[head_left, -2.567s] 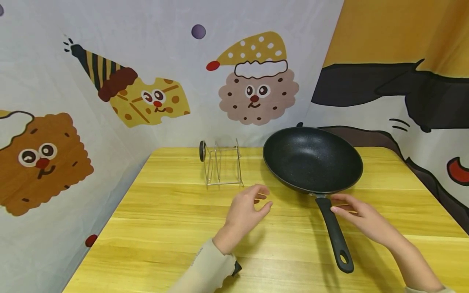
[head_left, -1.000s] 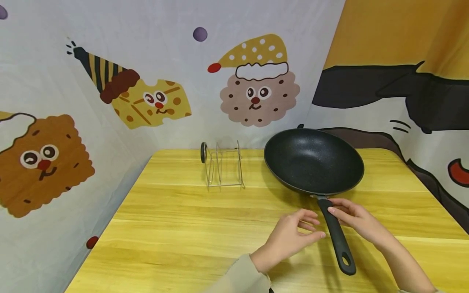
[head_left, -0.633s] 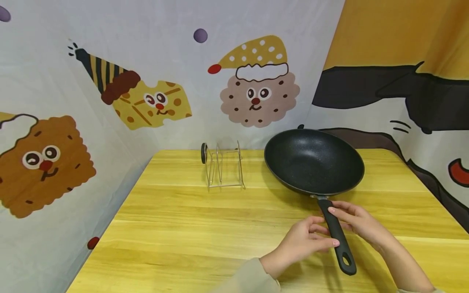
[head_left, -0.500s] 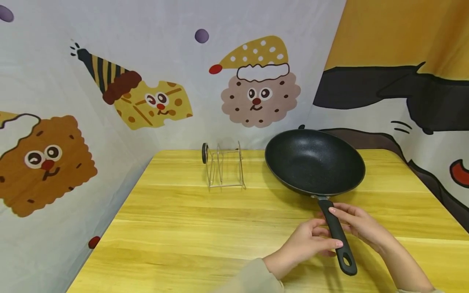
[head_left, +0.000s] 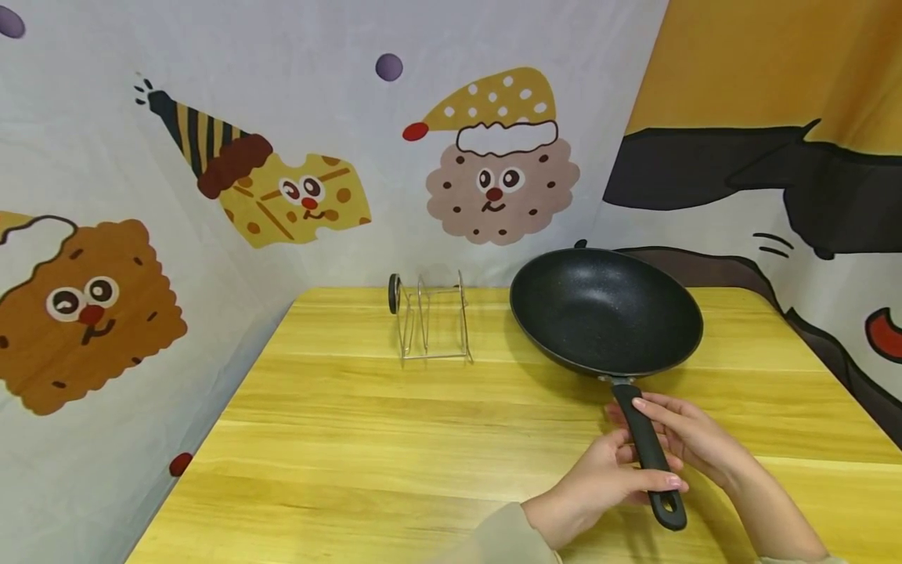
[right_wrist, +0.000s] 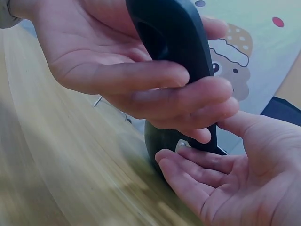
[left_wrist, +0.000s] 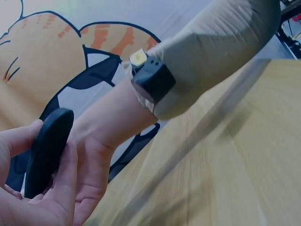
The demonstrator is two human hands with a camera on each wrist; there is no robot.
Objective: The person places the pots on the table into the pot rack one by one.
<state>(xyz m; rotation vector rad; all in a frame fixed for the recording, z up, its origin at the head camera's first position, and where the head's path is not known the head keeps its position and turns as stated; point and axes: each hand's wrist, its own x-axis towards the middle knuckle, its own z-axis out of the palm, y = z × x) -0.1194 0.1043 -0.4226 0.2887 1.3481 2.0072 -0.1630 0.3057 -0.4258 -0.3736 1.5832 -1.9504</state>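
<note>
So there's a black nonstick frying pan with a long black plastic handle (head_left: pixel 606 317) sitting on the yellow wooden bench (head_left: pixel 395 439), over at about 2 o'clock from the bench's middle, its handle pointing back toward the person at roughly 5 o'clock. Both hands are on that handle. The left hand (head_left: pixel 606 486) comes in from 7 o'clock and has its grip curled around the lower stretch of the handle, just above the hanging hole; the wrist view shows fingers (right_wrist: pixel 155 89) wrapped under it and the thumb on top. The right hand (head_left: pixel 694 439) sits on the 3 o'clock side of the handle, a bit higher up, grip loosely spread with the fingertips resting against it, not wrapped around. The pan's bowl is flat on the bench. Over at 10 o'clock from the pan there's a small silver wire rack (head_left: pixel 431 317), well apart from it, near the cartoon-printed backdrop cloth (head_left: pixel 296 180).
</note>
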